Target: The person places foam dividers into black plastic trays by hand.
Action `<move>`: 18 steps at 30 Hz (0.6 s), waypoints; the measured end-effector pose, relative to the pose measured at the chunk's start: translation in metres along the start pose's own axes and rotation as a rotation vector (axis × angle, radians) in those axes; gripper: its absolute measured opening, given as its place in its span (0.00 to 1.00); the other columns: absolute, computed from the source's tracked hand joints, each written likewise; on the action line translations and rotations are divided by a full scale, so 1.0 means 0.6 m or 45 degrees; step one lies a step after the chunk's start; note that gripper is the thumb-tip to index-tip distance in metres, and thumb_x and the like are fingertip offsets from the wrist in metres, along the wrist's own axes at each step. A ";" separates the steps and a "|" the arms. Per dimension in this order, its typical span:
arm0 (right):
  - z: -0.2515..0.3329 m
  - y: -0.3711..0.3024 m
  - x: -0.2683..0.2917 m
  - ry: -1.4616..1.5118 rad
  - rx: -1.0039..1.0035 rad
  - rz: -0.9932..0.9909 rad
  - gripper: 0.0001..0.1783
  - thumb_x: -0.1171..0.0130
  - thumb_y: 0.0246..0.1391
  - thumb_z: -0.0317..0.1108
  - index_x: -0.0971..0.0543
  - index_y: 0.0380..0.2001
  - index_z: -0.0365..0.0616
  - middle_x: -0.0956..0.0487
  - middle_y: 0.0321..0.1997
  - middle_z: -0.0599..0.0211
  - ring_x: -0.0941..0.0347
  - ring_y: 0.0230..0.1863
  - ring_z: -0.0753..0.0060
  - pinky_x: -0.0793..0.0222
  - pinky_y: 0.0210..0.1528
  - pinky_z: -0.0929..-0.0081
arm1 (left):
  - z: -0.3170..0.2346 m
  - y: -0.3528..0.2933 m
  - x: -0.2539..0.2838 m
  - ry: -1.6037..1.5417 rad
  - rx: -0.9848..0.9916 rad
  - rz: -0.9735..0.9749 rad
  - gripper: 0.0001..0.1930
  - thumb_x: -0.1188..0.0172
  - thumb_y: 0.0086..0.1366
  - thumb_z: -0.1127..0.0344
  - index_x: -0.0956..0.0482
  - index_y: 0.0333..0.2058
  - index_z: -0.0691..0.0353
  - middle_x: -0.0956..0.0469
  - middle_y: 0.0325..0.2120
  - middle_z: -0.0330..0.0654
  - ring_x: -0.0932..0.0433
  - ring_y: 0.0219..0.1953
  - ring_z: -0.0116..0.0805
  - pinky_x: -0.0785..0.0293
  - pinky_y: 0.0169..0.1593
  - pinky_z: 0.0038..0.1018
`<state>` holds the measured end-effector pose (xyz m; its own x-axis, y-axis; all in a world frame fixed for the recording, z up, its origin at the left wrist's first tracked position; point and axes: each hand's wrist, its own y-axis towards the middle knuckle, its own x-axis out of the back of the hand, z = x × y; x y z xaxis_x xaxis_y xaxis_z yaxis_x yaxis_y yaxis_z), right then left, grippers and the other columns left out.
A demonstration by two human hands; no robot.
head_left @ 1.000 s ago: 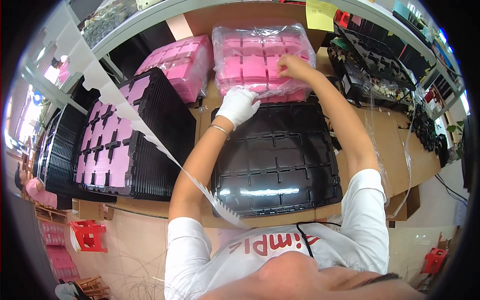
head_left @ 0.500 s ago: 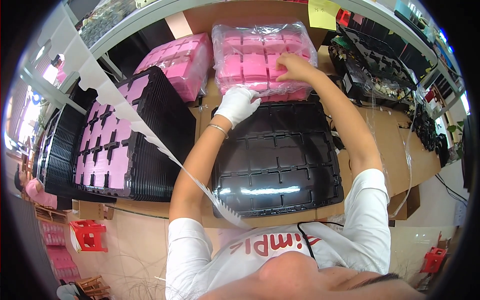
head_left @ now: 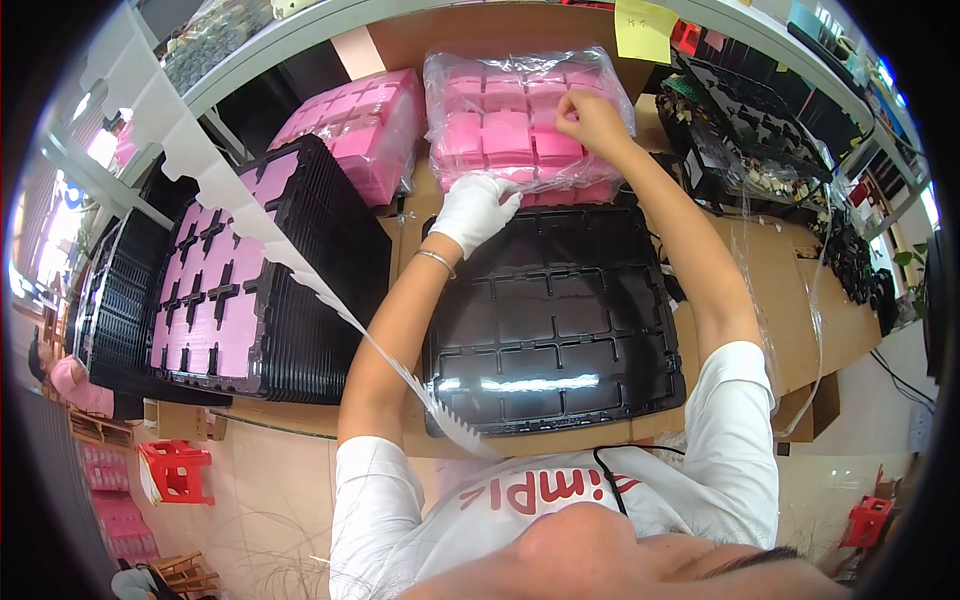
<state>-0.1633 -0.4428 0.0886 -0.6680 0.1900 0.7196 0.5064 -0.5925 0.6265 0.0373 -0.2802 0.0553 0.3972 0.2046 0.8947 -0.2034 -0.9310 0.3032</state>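
Note:
Pink foam-like pads (head_left: 510,135) lie in rows inside a clear plastic bag (head_left: 590,182), beyond a black moulded tray (head_left: 545,310). My left hand (head_left: 480,212), in a white glove, is at the bag's near left edge, above the tray's far left corner. Its fingers are curled together, and anything between them is hidden. My bare right hand (head_left: 594,120) is over the right side of the pads. Thumb and fingers meet in a pinch there, and I cannot make out what is in it. The tray's shallow sections show shiny black plastic.
A tall stack of black trays with pink pads (head_left: 215,290) stands at the left. Behind it sits another bagged pink stack (head_left: 350,130). A box of small parts (head_left: 745,130) is at the far right. A white serrated strip (head_left: 270,235) hangs across the left side.
My right hand has closed from spread fingers into a pinch and lifted slightly. The near pads under it have shifted a little. My left hand stays almost in place.

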 end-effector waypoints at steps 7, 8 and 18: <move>0.143 0.029 0.080 0.378 -0.006 -0.669 0.09 0.34 0.44 0.36 0.22 0.26 0.43 0.20 0.31 0.66 0.24 0.33 0.65 0.29 0.39 0.69 | -0.036 -0.002 0.008 -1.055 0.234 -0.178 0.36 0.44 0.64 0.42 0.35 0.61 0.64 0.29 0.55 0.55 0.31 0.59 0.43 0.36 0.61 0.33; 0.166 0.025 0.092 0.379 0.002 -0.669 0.09 0.34 0.44 0.36 0.22 0.26 0.43 0.20 0.31 0.66 0.24 0.33 0.65 0.29 0.39 0.69 | -0.027 0.007 0.006 -1.798 0.261 -0.098 0.48 0.45 0.62 0.36 0.51 0.66 0.67 0.41 0.63 0.53 0.41 0.66 0.44 0.42 0.65 0.37; 0.127 -0.157 0.094 0.875 -0.685 -0.934 0.18 0.34 0.53 0.39 0.25 0.43 0.42 0.24 0.50 0.64 0.29 0.51 0.69 0.36 0.57 0.70 | -0.010 -0.069 0.059 -2.428 0.644 -0.443 0.13 0.34 0.60 0.62 0.25 0.41 0.53 0.24 0.33 0.31 0.26 0.30 0.23 0.28 0.30 0.17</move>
<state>-0.2070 -0.3164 0.0928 -0.9478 0.2579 -0.1875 -0.3181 -0.8057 0.4997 0.0541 -0.2329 0.0763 0.6884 0.1547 -0.7086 0.1659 -0.9847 -0.0538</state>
